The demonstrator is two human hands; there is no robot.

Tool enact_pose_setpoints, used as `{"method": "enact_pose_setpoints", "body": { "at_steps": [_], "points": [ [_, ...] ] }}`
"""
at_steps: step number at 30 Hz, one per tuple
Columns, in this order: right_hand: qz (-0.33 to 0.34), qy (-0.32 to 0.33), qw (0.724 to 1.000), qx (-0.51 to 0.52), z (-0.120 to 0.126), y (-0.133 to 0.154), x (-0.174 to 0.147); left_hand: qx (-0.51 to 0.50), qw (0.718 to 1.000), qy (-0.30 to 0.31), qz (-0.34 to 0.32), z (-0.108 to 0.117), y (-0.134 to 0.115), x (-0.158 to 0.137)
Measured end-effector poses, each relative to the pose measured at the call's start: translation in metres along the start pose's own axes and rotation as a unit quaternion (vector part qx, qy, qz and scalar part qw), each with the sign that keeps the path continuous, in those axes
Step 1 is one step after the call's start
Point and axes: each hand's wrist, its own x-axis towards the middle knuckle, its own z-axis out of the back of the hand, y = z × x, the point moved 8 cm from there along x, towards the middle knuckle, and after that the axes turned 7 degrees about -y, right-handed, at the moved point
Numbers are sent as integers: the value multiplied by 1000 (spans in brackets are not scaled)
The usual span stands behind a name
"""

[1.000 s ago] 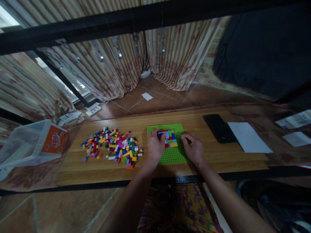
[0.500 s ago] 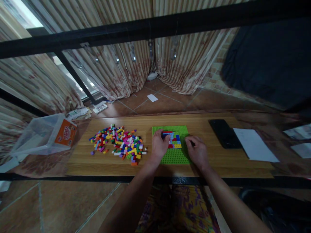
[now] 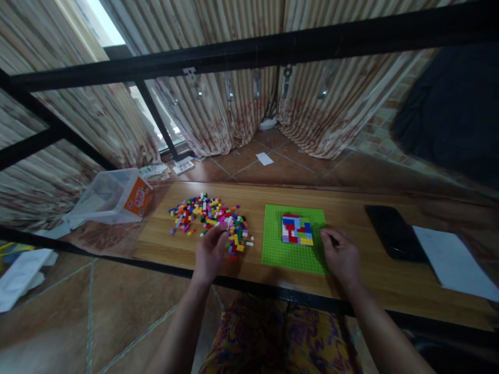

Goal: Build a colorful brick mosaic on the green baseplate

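Note:
My left hand (image 3: 211, 252) is over the near side of a pile of small colourful toy bricks (image 3: 210, 210), thumb and forefinger slightly apart, with no brick plainly held. A green baseplate (image 3: 292, 258) lies to the right of the pile. On its middle sits a low block of joined bricks (image 3: 297, 229) in red, blue, light blue, white and yellow. Beside the plate's right edge rests my right hand (image 3: 341, 253), its fingers curled closed. Whatever those fingers may hold is hidden.
A black phone-like slab (image 3: 394, 234) and a white sheet of paper (image 3: 454, 257) lie on the wooden board at right. Left of the board is a clear plastic box (image 3: 105, 195) with an orange label. A black bar (image 3: 241, 54) crosses in front of the curtains.
My left hand has left the joined bricks and moved left to the loose pile, uncovering the block. My right hand stays curled by the plate's right edge. The view has turned left.

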Motion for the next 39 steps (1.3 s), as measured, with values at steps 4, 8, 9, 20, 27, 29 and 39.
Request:
{"method": "enact_pose_setpoints", "body": {
  "at_steps": [4, 8, 9, 20, 27, 29, 39],
  "points": [
    [-3, 7, 1000, -9, 0, -2, -1, 59, 995, -62, 46, 47, 25, 0],
    [2, 2, 999, -34, 2, -2, -2, 105, 988, -100, 52, 71, 36, 4],
    [5, 3, 999, -38, 2, -2, -2, 119, 986, -104, 45, 73, 38, 6],
    [3, 19, 997, -72, 3, -3, -2, 311, 945, -71, -66, 61, 30, 14],
    [2, 25, 995, -94, 1, -8, -3, 388, 919, -50, -43, 59, 33, 25],
    [0, 23, 995, -92, 2, -9, -4, 404, 912, -45, -44, 58, 34, 28],
    [6, 22, 996, -82, 1, -14, -2, 355, 930, -68, -66, 50, 38, 17]
  ]
}}
